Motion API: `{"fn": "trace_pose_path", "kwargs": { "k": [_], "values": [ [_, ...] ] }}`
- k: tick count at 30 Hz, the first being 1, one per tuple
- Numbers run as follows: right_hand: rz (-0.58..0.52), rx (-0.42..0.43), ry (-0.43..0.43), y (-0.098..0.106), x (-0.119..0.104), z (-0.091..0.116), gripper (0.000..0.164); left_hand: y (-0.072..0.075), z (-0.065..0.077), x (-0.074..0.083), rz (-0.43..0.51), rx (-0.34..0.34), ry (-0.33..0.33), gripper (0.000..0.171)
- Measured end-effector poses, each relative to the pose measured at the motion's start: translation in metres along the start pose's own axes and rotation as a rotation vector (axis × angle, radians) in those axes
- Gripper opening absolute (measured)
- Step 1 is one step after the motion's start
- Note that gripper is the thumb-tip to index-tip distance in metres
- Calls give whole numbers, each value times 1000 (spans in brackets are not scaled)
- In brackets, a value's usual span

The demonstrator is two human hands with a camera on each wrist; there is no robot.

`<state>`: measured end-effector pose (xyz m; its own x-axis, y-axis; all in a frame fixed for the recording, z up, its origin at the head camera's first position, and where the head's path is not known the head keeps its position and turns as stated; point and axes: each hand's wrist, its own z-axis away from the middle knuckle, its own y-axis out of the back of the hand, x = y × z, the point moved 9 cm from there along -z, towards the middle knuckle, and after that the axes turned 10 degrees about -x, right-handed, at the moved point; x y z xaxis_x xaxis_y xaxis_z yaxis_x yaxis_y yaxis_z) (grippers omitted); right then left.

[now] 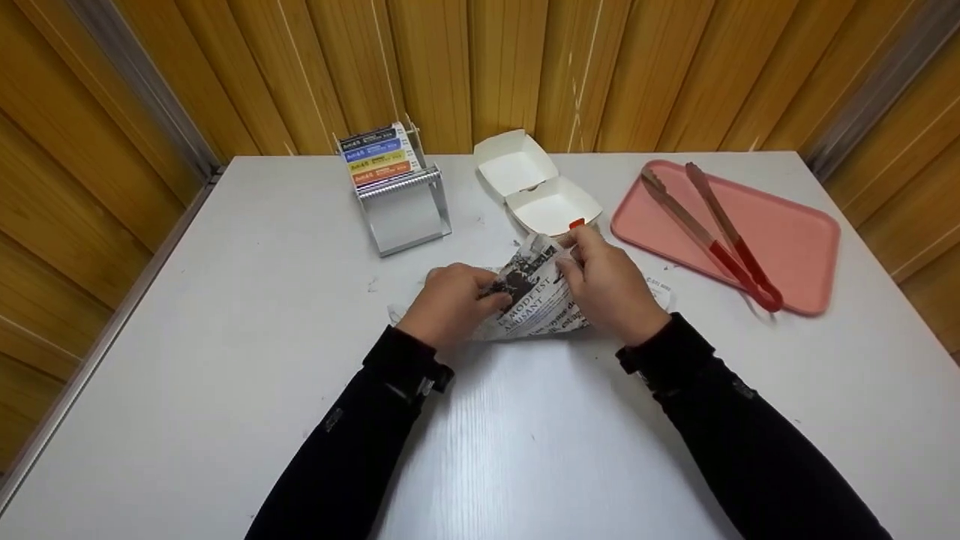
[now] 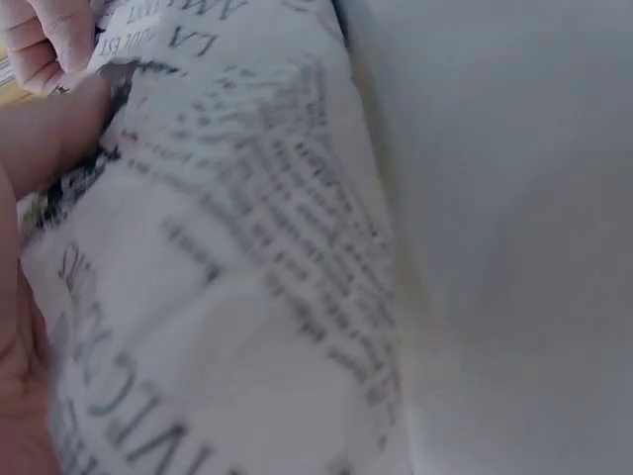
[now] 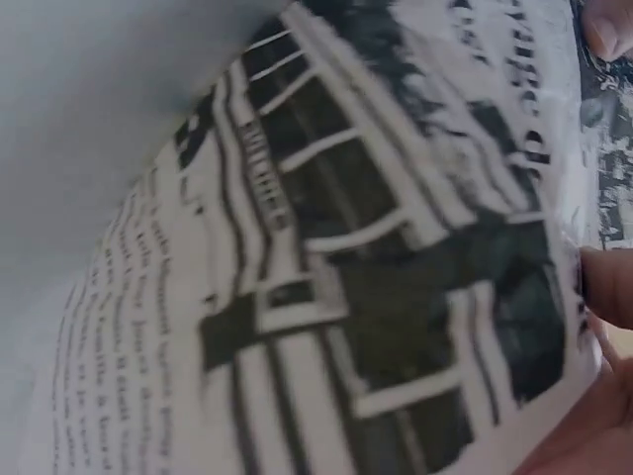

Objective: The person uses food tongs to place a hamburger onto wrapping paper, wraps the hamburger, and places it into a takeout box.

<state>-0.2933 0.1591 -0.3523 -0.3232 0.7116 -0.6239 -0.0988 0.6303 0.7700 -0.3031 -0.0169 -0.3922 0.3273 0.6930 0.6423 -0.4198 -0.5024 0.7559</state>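
A sheet of newspaper-print wrapping paper [image 1: 534, 309] lies partly folded on the table, its near edge drawn up into a slanting fold. My left hand [image 1: 456, 306] pinches the fold on its left side, thumb on top. On the other side my right hand [image 1: 611, 289] grips the upper edge of the paper between thumb and fingers. Loose paper spreads out past both hands. In the left wrist view the printed paper [image 2: 247, 237] runs beside the thumb; in the right wrist view the paper [image 3: 396, 267] bulges toward the camera. What lies under the fold is hidden.
Behind the paper stands an open white burger box [image 1: 551, 206], with a small red piece [image 1: 576, 223] by its near corner. Back left is a metal rack [image 1: 405, 217] bearing several coloured label rolls [image 1: 379, 157]. Red-handled tongs [image 1: 739, 259] lie across a pink tray [image 1: 802, 247] at right.
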Motion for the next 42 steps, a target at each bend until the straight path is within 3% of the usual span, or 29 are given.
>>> {"fn": "trace_pose_path", "kwargs": {
  "k": [3,6,9,13,17,20,31,37,42],
  "values": [
    [84,123,131,6,-15,11,21,2,-2,2,3,49,-7,21],
    [249,220,289,5,-35,31,16,3,-5,4,-1,81,-15,14],
    [394,176,347,-9,-43,42,15,7,-6,6,-24,112,-17,9],
    [489,-33,277,-34,-32,40,34,10,-8,5,-37,137,-9,7],
    [487,-207,188,-50,-16,33,52,11,-9,-1,5,139,27,28],
    [464,-283,146,-57,-9,30,57,11,-10,-5,34,136,47,41],
    [391,-330,126,-58,-4,16,64,8,-12,-7,-60,106,42,49],
    [355,-325,172,-53,-6,14,66,5,-12,-3,-156,77,25,59],
    [338,-365,174,-52,-4,9,72,2,-13,-3,-156,43,28,61]
  ]
}}
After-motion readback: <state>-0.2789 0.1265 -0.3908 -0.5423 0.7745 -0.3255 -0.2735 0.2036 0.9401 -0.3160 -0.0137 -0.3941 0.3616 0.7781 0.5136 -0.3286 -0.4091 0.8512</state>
